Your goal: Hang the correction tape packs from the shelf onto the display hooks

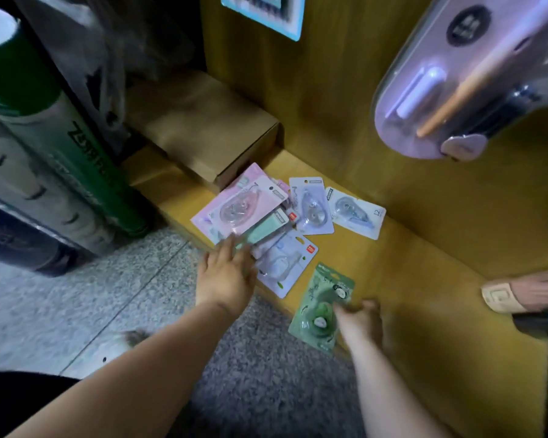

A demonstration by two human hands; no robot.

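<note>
Several correction tape packs lie on a low yellow wooden shelf [424, 257]. A pink pack [244, 203] tops a loose pile, with a mint pack [266, 230] and a white pack [285, 263] under it. Two pale packs [310, 205] [356, 213] lie apart toward the back. My left hand [227, 276] reaches to the pile's near edge, fingers straight and touching it. My right hand [361, 324] grips a green pack [321, 311] at the shelf's front edge; the hand is blurred.
A brown cardboard box [209, 134] sits on the shelf behind the pile. Green and grey boxes [60, 159] stand at the left on the speckled floor [92, 295]. A lilac blister pack [469, 74] hangs close at upper right. A beige item [525, 292] juts in at the right.
</note>
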